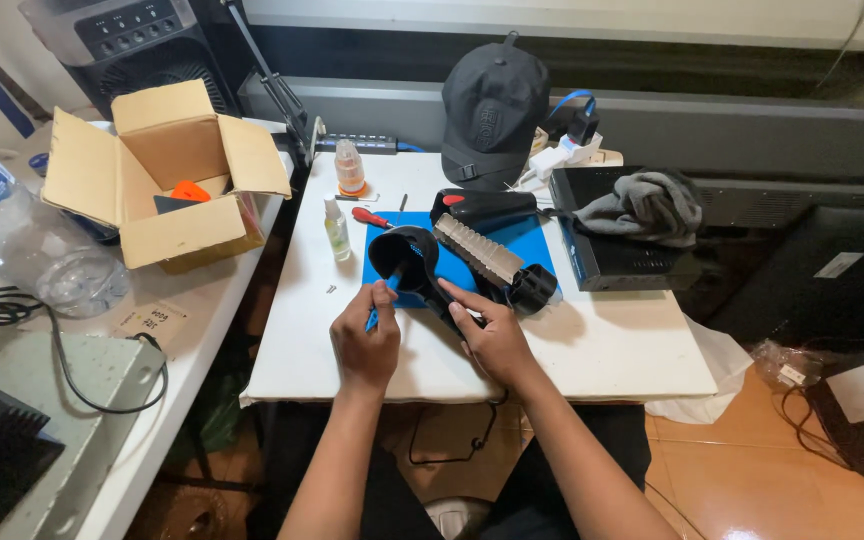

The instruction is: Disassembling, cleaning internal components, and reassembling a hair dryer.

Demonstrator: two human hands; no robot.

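Over the blue mat [532, 245], the right hand [492, 335] grips the opened black dryer [422, 265]; the left hand [364, 335] pinches a blue tool [384, 300] at its mouth; parts [477, 248] lie removed, reassembly not begun.

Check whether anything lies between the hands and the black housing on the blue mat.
Nothing visible does. The right hand already holds the black housing from below, and the left hand pokes a blue tool into its round opening.

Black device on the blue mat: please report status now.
Left hand holds a blue tool at the black device. Right hand grips the device body. Red screwdriver and bottles lie beside the mat, apart.
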